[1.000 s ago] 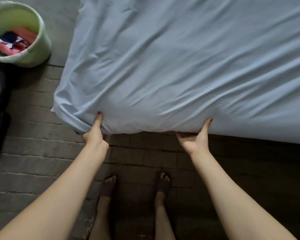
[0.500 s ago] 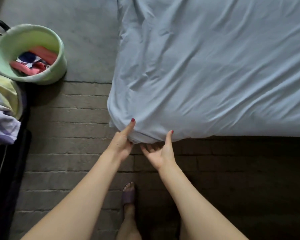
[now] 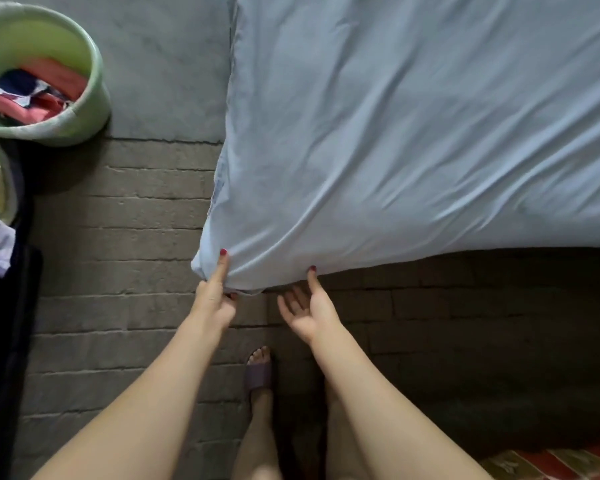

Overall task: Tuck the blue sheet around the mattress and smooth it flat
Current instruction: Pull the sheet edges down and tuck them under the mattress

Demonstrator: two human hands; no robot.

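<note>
A: Both hands are at the near corner of the bed. The left hand (image 3: 212, 299) is pinching the sheet (image 3: 413, 133) right at the corner, thumb laid up on the cloth, fingers curled under its edge.

B: And the right hand (image 3: 309, 306)?

A: Palm up, fingers spread loose, gripping nothing. Only the thumb tip touches the hem of the sheet, just above it. The rest of that hand sits below the hem, over the floor (image 3: 118, 237).

B: Where's the sheet from there?

A: It spreads up and away from both hands, rumpled, with long creases running out to the right. The corner bunches just above the left hand. The mattress is covered, so I cannot see it.

B: Anything else nearby?

A: A green bucket (image 3: 84, 109) with clothes inside, well off to the left of the left hand. One foot in a slipper (image 3: 258, 375) below, between the forearms.
</note>
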